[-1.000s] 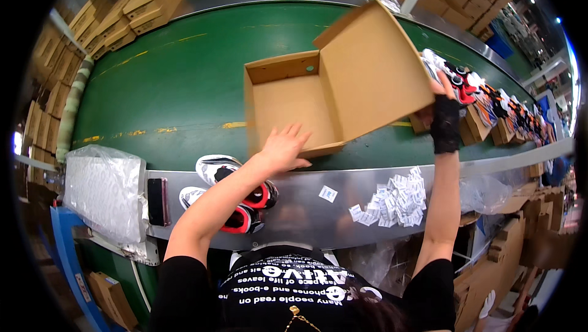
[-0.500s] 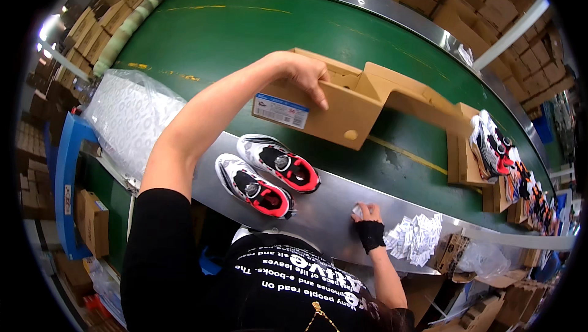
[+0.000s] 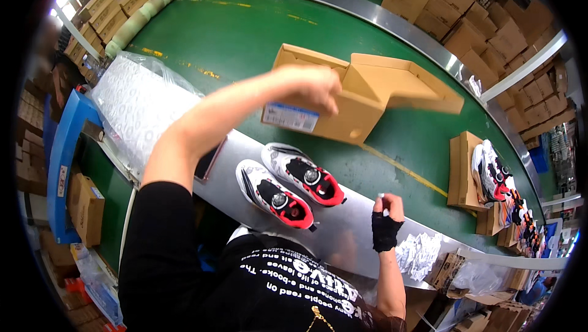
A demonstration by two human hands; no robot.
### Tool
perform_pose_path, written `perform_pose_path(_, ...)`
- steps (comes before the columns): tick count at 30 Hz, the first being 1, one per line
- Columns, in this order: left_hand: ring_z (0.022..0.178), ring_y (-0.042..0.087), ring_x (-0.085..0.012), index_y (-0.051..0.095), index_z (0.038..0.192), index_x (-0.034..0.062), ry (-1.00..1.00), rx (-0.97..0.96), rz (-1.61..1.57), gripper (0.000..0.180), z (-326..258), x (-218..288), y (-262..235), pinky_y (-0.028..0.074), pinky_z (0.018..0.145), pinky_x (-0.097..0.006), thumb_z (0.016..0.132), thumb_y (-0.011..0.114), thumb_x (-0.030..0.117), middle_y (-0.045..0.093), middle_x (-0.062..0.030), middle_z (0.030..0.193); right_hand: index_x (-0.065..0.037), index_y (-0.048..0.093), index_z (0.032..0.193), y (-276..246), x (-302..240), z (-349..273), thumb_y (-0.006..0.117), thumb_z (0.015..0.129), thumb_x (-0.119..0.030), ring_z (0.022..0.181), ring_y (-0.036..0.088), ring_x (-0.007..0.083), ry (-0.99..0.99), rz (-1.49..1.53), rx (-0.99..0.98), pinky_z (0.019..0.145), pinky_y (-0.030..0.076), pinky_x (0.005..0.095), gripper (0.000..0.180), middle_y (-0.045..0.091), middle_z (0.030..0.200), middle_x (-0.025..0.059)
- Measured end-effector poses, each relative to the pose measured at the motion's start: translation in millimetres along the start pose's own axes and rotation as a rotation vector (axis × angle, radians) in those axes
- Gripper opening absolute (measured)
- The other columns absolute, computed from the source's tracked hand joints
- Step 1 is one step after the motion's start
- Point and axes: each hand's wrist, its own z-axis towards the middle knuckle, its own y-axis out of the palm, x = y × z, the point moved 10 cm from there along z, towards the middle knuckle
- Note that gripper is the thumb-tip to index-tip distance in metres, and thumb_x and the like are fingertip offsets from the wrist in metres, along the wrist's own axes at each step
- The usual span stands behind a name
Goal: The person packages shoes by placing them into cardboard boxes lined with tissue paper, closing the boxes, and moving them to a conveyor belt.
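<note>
A pair of white, black and red sneakers (image 3: 288, 185) lies side by side on the metal ledge in front of me. Beyond them, on the green belt, an open brown shoebox (image 3: 358, 111) stands with its attached lid folded back to the right. My left hand (image 3: 315, 90) is over the box's near wall, above the label; motion smears its fingers, so I cannot tell whether they grip the cardboard. To the right of the sneakers, my right hand (image 3: 389, 209), in a black wrist wrap, pinches a small white packet (image 3: 381, 196) above the ledge.
A heap of small white packets (image 3: 419, 255) lies on the ledge, right of my right wrist. Patterned paper sheets under plastic (image 3: 141, 105) are at the left. More sneakers (image 3: 490, 169) and boxes line the belt's right side. A dark flat object (image 3: 211, 159) rests under my left forearm.
My right hand has lifted off the ledge with the small white packet. The left hand has blurred at the box wall, and the box's lid has swung lower. The view has shifted a little.
</note>
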Motion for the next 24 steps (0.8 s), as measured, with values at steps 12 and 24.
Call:
perform_pose_path(12,0.093,0.052,-0.0298,0.058,0.091,0.0013,0.117,0.808,-0.202,0.023,-132,-105,51,0.042,0.080,-0.035,0.077,0.059,0.019,0.055,-0.0148,0.096,-0.007,0.036,0.123,225,-24,63,0.060,0.074,-0.024,0.102,0.048,0.0371,-0.070,-0.154,-0.696,0.081,0.041,0.0433,0.057,0.047,0.114,0.0227)
perform_pose_path(24,0.088,0.047,-0.0312,0.052,0.081,0.0044,-1.088,0.691,-0.001,0.026,-395,-382,160,0.037,0.072,-0.042,0.076,0.058,0.029,0.052,-0.0134,0.092,-0.012,0.050,0.109,277,-36,33,0.036,0.083,-0.019,0.090,0.056,0.0345,-0.095,-0.367,-1.005,0.077,0.043,0.0422,0.031,0.058,0.094,0.0216)
